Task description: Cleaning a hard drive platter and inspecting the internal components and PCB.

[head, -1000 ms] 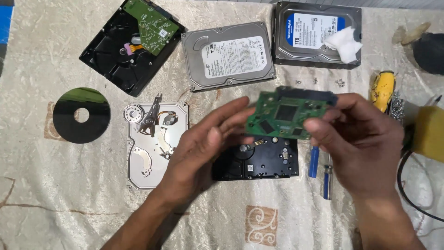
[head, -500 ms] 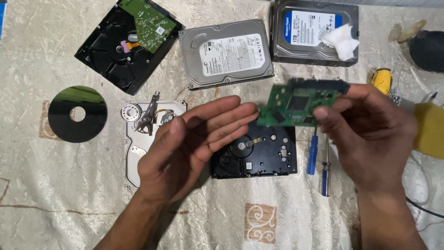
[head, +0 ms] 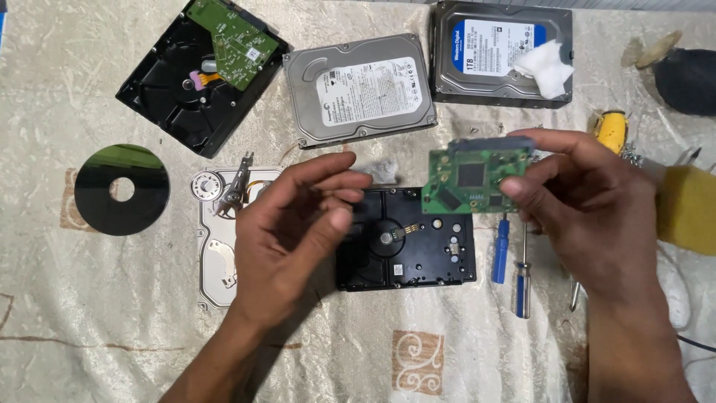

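**Circuit board lifted clear of the drive**

You hold the green circuit board (head: 476,180) pinched by its right edge in your right hand (head: 589,213), raised above the black drive body (head: 406,242) on the cloth. Your left hand (head: 294,227) hovers empty just left of the board, fingers loosely curled, touching nothing. This looks like the inspection step with the board off. A next move would call for a steady edge grip, keeping fingertips off the chips. Two blue screwdrivers (head: 511,261) lie just right of the drive body; an opened silver casing (head: 224,246) sits to its left.
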